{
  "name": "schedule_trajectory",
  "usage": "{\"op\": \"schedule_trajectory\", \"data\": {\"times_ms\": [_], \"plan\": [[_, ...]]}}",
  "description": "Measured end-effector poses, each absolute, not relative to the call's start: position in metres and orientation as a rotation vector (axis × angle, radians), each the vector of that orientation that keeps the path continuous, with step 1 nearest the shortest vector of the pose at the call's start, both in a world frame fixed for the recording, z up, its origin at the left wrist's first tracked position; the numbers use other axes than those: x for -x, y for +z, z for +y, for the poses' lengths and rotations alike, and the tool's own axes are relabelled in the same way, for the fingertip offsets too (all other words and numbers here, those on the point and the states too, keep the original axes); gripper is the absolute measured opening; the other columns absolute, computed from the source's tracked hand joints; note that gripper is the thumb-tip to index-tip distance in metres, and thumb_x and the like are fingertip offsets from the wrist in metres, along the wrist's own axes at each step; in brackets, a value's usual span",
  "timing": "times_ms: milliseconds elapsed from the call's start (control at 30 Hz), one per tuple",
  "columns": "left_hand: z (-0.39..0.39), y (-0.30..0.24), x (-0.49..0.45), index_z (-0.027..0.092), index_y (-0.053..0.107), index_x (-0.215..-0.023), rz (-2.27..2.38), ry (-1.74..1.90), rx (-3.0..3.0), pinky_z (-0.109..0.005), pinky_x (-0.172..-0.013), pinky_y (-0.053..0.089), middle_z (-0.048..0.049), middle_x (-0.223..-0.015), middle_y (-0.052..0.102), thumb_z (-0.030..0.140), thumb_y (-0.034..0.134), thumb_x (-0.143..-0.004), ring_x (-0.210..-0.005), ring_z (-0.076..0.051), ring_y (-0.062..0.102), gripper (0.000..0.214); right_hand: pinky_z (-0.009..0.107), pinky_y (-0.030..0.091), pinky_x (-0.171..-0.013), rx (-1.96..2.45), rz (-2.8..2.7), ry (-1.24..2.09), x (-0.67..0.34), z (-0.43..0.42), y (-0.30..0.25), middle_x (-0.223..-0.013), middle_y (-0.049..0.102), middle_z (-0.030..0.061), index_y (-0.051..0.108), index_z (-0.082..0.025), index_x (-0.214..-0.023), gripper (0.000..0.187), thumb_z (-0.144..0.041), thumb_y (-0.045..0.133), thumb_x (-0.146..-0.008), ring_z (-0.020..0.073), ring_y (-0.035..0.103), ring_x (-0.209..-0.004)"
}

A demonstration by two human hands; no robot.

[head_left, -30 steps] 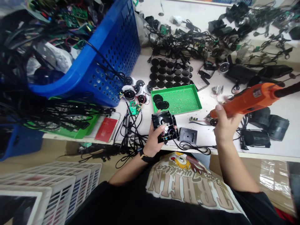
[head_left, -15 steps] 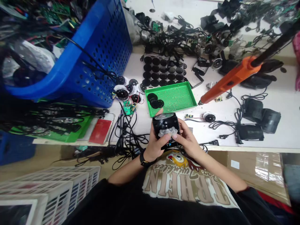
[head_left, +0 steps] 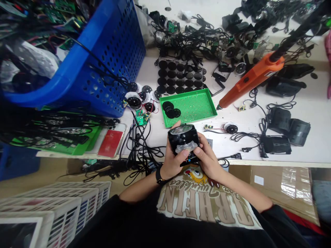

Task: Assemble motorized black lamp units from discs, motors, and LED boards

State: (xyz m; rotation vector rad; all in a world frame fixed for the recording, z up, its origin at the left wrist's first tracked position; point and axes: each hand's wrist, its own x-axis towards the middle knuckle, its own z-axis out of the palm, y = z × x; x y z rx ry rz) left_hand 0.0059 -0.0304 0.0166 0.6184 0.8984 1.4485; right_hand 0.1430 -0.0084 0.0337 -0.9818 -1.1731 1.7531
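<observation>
Your left hand (head_left: 172, 162) and right hand (head_left: 209, 155) clench the black plastic housing (head_left: 183, 136) at 6 o'clock, steadying what looks like a clear plastic part (head_left: 184, 148) against it, while the orange electric tool (head_left: 249, 81) lies clear at 2 o'clock.

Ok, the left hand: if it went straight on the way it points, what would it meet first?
Probably the rim of the green perforated plastic tray, though the left hand's height above it is unclear.
</observation>
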Motion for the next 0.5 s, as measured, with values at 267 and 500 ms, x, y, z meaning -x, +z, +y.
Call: {"op": "schedule_trajectory", "data": {"times_ms": [267,500], "plan": [[-0.026,0.025,-0.006,0.033,0.053,-0.148,0.909,1.400,-0.516,-0.048,-0.107,0.055,-0.0079,-0.138,0.068,0.040,0.087,-0.077,-0.121,-0.030,0.070,0.079,0.047,0.047,-0.116,1.028,-1.283,1.770,-0.147,-0.006,0.031,-0.145,0.062,0.0077,0.046,-0.028,-0.148,0.062,-0.062,0.060,-0.097,0.0257,0.059,-0.130],[-0.009,0.022,0.019,0.031,0.049,-0.150,0.842,1.480,-0.355,-0.055,-0.097,0.059,-0.0095,-0.123,0.074,0.045,0.085,-0.076,-0.112,-0.036,0.075,0.084,0.047,0.059,-0.092,1.137,-1.436,0.809,-0.188,0.013,0.031,-0.125,0.066,0.0066,0.055,-0.034,-0.140,0.045,-0.035,0.067,-0.097,0.0222,0.068,-0.101]]}}
